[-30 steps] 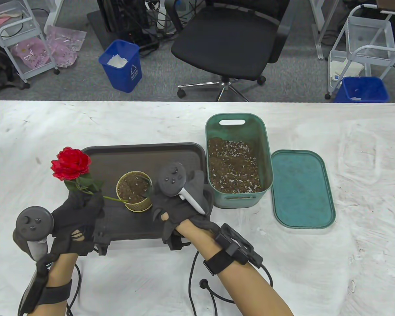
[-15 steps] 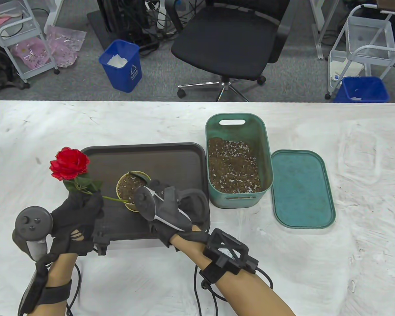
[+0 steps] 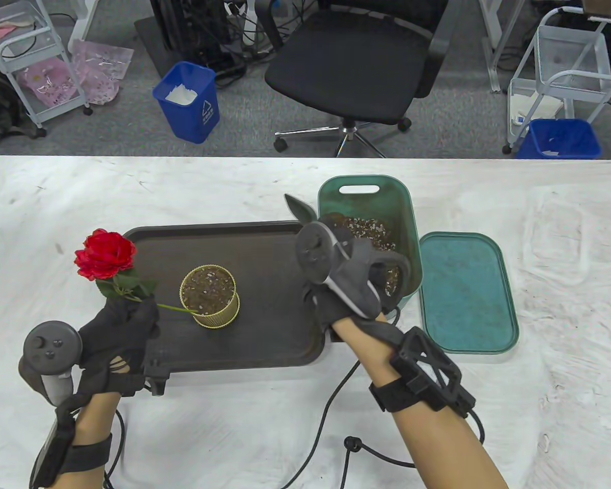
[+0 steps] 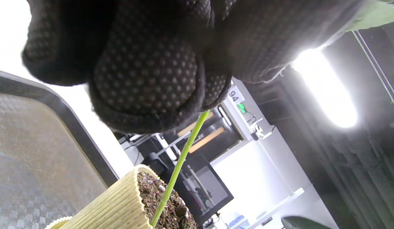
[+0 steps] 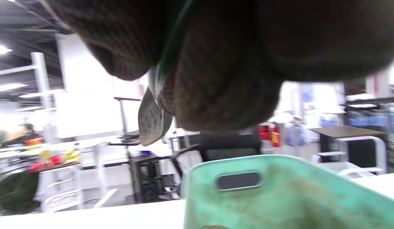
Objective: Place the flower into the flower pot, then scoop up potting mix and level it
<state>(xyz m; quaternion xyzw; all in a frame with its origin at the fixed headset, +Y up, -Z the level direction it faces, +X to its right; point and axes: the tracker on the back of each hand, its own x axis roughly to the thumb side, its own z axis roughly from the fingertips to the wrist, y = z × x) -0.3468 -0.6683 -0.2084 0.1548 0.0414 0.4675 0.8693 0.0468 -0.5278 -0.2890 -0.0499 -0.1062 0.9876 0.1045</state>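
The left hand [image 3: 117, 326] is gripping the rose [image 3: 104, 254] by its green stem [image 4: 181, 159], fingers curled round it just under the leaves. The flower is lying tilted, not upright: the red bloom is pointing up and to the left, out past the left edge of the dark tray [image 3: 265, 239], while the stem is running down and to the right, its lower end resting in the soil of the ribbed yellow flower pot [image 3: 210, 298]. The left wrist view is showing that stem slanting into the potting mix right by the pot's near rim. The pot is standing upright on the tray, near its front left.

Over on the right, the right hand [image 3: 354, 285] is hovering above the green bin of potting mix [image 3: 407, 214], fingers wrapped round a small trowel [image 3: 300, 208]; its blade is pointing away from the person, poking out beyond the bin's left rim. The bin's lid [image 3: 463, 290] is lying flat just right of the bin.
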